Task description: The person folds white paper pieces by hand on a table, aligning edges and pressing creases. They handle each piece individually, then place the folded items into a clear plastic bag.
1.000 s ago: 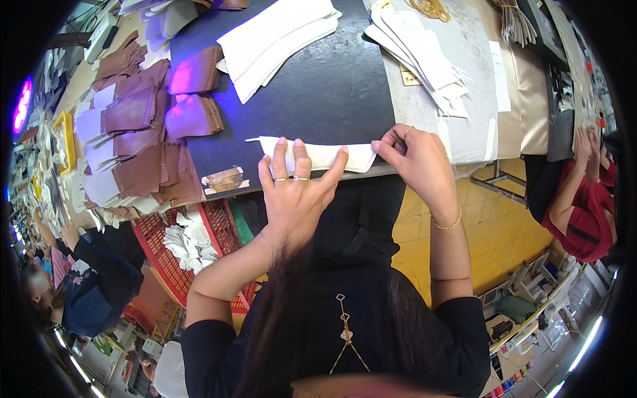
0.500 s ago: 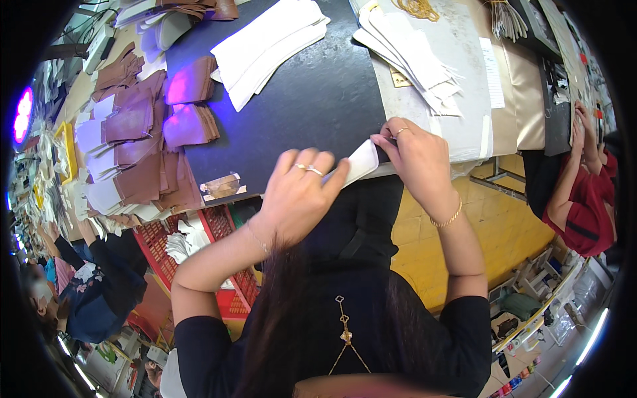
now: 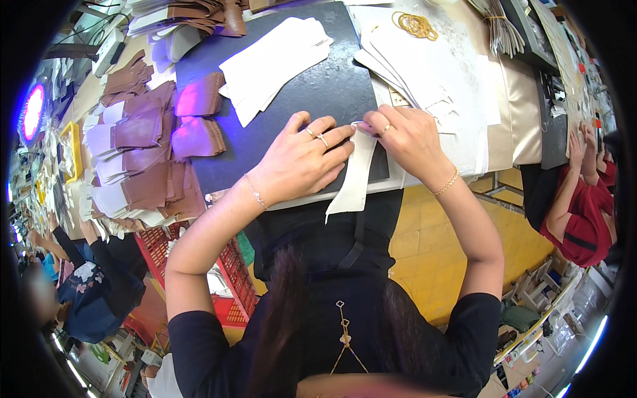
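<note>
A long white strip-like piece (image 3: 352, 182), cut from leather or fabric, hangs down over the near edge of the table with its lower end flared. My left hand (image 3: 302, 158) lies beside it, fingers bent and the index fingertip at its upper end. Pinched at that same upper end, the piece is also in the fingers of my right hand (image 3: 409, 138). A small pale purplish bit shows at my right fingertips; I cannot make out what it is. Beyond my hands, a fanned stack of white pieces (image 3: 272, 66) lies on the dark mat (image 3: 315, 86).
Stacks of brown pieces (image 3: 142, 126) cover the left of the table, two smaller ones (image 3: 198, 136) on the mat's edge. More white strips (image 3: 398, 73) and rubber bands (image 3: 415, 25) lie at right. A red crate (image 3: 242, 282) stands below. Other people work on both sides.
The white piece has turned from slanting between my hands to hanging toward me, more of its length showing. Both hands have shifted, and my left fingertips have come close to the right ones.
</note>
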Demonstrator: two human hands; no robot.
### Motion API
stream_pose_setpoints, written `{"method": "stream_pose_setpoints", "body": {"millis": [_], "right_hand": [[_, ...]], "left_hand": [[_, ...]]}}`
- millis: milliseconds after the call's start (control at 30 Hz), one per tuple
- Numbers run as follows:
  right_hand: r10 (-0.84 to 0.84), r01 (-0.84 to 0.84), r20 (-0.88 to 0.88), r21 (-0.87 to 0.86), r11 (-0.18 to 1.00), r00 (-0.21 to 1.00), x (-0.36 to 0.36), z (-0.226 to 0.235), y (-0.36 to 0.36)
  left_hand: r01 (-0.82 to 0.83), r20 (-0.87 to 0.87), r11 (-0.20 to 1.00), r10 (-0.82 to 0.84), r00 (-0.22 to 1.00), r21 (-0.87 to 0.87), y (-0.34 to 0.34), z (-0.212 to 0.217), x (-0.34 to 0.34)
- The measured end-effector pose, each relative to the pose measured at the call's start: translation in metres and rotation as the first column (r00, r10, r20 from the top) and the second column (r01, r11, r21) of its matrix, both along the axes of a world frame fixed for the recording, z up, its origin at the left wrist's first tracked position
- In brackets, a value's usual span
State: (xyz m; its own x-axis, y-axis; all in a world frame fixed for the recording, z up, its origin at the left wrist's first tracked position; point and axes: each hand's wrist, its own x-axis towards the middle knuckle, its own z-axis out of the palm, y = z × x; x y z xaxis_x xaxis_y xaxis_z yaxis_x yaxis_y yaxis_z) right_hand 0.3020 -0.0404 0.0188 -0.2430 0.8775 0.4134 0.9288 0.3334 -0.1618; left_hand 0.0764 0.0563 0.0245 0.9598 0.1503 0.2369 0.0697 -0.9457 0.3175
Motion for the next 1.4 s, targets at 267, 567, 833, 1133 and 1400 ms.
{"method": "stream_pose_setpoints", "body": {"millis": [267, 567, 833, 1133, 1400], "right_hand": [[-0.029, 0.034, 0.093, -0.049, 0.998, 0.995, 0.002, 0.004, -0.038], [-0.026, 0.035, 0.133, -0.072, 0.997, 0.991, 0.002, 0.001, -0.048], [-0.048, 0.058, 0.146, -0.062, 0.996, 0.988, 0.001, 0.004, -0.048], [-0.039, 0.053, 0.174, -0.074, 0.996, 0.984, 0.001, 0.002, -0.049], [-0.044, 0.069, 0.201, -0.122, 0.99, 0.979, -0.002, 0.0, -0.052]], "left_hand": [[-0.003, -0.013, 0.998, 0.002, 1.0, -0.066, 0.001, 0.0, -0.001], [-0.018, -0.046, 0.993, 0.013, 0.999, -0.113, 0.002, 0.002, 0.0], [-0.022, -0.056, 0.993, 0.015, 0.998, -0.119, 0.001, 0.005, 0.003], [-0.033, -0.06, 0.99, 0.025, 0.998, -0.136, 0.0, 0.007, 0.005], [-0.069, -0.069, 0.988, 0.06, 0.996, -0.136, -0.002, 0.004, 0.012]]}}
